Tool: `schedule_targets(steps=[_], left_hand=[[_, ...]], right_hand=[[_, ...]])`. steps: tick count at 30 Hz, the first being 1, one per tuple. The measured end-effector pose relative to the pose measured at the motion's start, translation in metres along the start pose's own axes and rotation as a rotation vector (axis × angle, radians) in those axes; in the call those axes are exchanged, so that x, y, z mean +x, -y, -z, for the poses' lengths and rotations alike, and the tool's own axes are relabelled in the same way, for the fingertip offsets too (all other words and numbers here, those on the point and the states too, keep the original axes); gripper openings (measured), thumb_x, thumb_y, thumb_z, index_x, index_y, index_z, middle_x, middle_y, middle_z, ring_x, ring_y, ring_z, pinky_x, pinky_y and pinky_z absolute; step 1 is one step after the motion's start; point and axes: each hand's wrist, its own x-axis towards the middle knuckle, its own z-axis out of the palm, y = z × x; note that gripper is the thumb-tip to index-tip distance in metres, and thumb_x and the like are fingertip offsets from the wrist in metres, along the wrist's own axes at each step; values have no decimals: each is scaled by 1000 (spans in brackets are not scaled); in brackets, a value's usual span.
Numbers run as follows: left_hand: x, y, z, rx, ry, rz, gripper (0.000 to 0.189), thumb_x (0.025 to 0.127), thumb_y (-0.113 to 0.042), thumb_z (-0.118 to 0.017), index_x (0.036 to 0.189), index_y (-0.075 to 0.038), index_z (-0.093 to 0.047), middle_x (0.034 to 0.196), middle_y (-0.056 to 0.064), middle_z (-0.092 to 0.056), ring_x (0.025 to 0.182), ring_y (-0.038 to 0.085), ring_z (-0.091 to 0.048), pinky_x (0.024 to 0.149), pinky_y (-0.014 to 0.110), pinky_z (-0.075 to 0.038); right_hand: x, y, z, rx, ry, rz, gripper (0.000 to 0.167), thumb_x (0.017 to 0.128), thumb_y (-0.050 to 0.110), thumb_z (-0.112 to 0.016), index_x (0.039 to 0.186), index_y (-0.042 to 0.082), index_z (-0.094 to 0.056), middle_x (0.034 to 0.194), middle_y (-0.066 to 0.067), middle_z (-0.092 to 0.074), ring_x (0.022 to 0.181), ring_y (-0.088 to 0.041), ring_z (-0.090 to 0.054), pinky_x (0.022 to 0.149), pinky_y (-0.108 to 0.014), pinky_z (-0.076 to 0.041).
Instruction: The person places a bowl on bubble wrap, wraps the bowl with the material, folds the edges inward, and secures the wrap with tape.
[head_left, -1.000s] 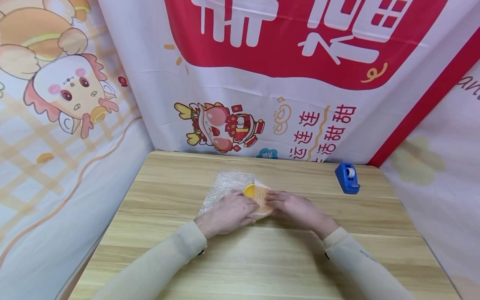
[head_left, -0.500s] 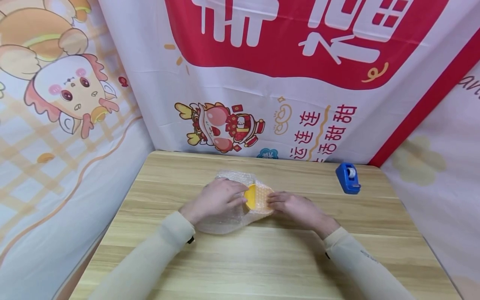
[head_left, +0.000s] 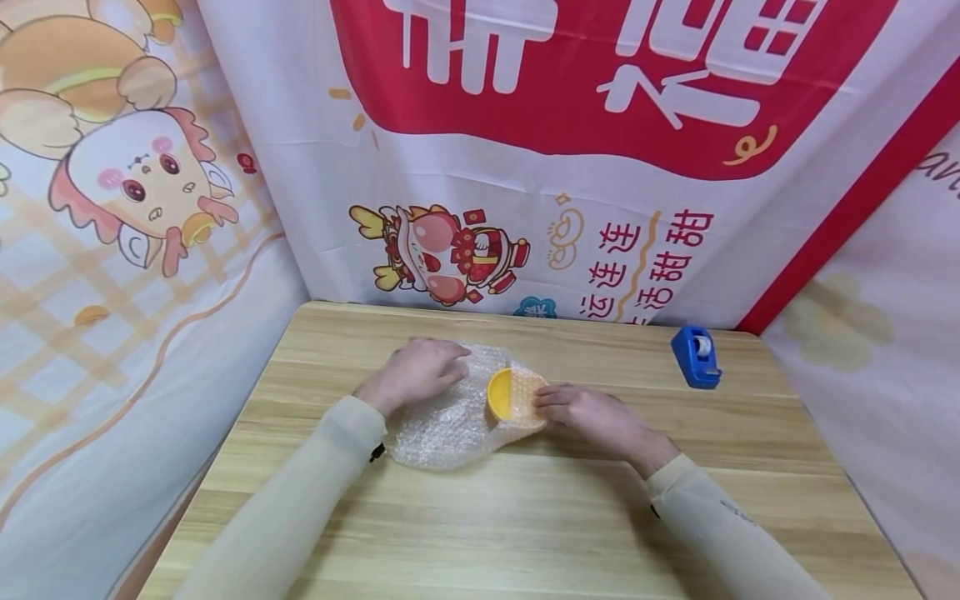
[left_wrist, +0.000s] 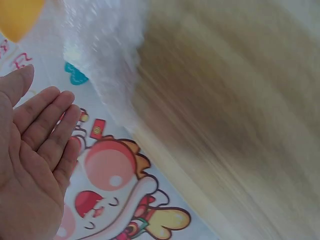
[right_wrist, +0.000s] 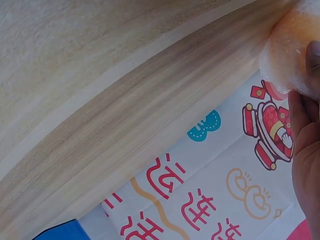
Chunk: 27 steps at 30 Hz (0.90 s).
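A round yellow bowl lies mid-table, its right part covered by a folded-over layer of clear bubble wrap. The rest of the sheet spreads out to the bowl's left. My right hand holds the wrapped right side of the bowl; in the right wrist view its thumb lies on the wrap with the fingers below. Over the sheet's far left part is my left hand, away from the bowl. The left wrist view shows that palm with nothing in it and the fingers lightly bent.
A blue tape dispenser with a roll of tape stands at the back right of the wooden table. A printed cloth hangs right behind the table's back edge, and more cloths hang at both sides.
My left hand has let go of the bowl and moved left and away from me, while the left part of the bubble wrap spread out flat. The right hand stays almost in place.
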Motion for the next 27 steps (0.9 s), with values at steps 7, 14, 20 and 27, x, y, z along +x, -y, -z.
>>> schedule_targets(steps=[7,14,20,27], left_hand=[[12,16,2,-7,6,65,48,119,-35,-70,162,-13,-69,164,11,-74,154,37,-70,137,62,-52],[20,31,2,-11,9,129,52,117,-32,-73,164,-10,-67,164,14,-74,154,39,-70,137,62,-52],[25,43,0,-14,25,171,54,116,-32,-74,164,-9,-67,163,16,-74,155,41,-69,137,61,-52],[31,53,-3,-18,57,191,54,117,-32,-73,165,-10,-65,164,16,-73,156,41,-67,138,61,-51]], right_hand=[[0,-1,-1,-42,-11,23,41,114,-2,-66,152,9,-77,166,-9,-73,155,-32,-70,133,-53,-57],[0,-2,-2,-60,-17,34,41,114,-1,-68,151,10,-78,165,-9,-73,154,-32,-71,132,-53,-58],[-1,-3,-2,-58,-17,36,41,114,-1,-68,152,10,-78,165,-8,-74,154,-31,-71,132,-52,-58],[-1,-3,0,-17,-13,29,41,115,-2,-64,152,10,-78,165,-8,-74,155,-32,-70,132,-54,-57]])
